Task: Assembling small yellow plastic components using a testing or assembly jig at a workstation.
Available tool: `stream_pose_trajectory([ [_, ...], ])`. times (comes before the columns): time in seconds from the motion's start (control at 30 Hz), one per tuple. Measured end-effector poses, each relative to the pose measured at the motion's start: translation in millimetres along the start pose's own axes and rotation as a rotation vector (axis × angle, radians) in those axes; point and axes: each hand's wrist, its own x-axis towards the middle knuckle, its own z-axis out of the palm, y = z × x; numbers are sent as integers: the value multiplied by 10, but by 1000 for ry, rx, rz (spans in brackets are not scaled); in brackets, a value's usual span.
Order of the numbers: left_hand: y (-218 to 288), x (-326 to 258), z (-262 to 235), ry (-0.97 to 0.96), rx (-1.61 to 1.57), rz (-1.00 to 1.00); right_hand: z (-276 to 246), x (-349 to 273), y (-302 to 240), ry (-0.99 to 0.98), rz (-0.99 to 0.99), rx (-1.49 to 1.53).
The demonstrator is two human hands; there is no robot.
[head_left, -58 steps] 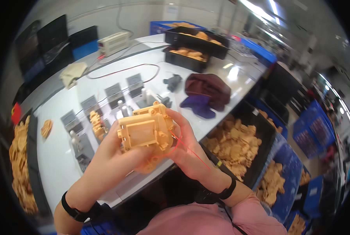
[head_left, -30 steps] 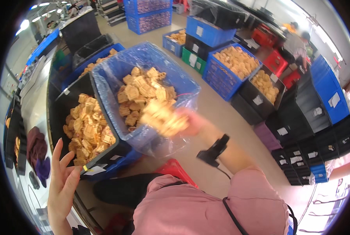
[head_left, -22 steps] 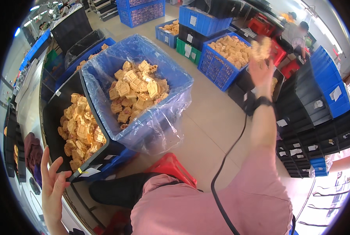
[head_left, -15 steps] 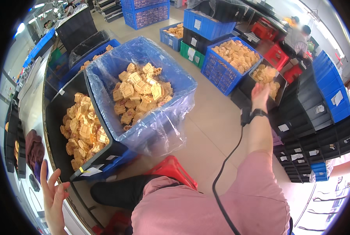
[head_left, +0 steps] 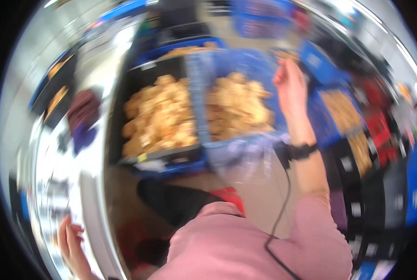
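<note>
Right hand (head_left: 290, 85): fingers curled; blur prevents telling whether they are closed or grip anything. Left hand (head_left: 71, 243): fingers loosely bent, slightly apart, nothing visible between them. Tan parts (head_left: 238, 102) lie heaped in the lined blue bin (head_left: 197, 100), left of the right fingers. Judged light and stiff; thin edges might chip, so broad bodies appear the safer hold.

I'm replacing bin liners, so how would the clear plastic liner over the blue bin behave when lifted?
The clear plastic liner is probably floppy, since it hangs in loose wrinkles. It looks light, being see-through. The heaped, chunky tan parts may weigh it down.
</note>
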Motion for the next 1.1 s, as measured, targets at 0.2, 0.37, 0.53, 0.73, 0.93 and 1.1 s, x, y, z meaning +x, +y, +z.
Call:
stream_pose_trajectory([
  [0.2, -351, -683, -530, 322, -97, -88, 2174, -1100, 708, -793, 195, -50],
  [0.37, -706, -1414, -876, 508, -15, -321, 3479, -2400, 628, -1479, 245, -13],
  [0.53, -699, -1630, -854, 607, 69, -509, 4207, -3042, 770, -1736, -310, 171],
  [0.73, -897, -1809, -781, 557, 67, -630, 4389, -3393, 1019, -1768, -265, 67],
  [0.93, -825, -1664, -620, 571, 11, -594, 4525, -3457, 1116, -1931, -500, 77],
  [1.1, -757, -1534, -557, 535, 167, -445, 4508, -3535, 1176, -1898, -487, 92],
])
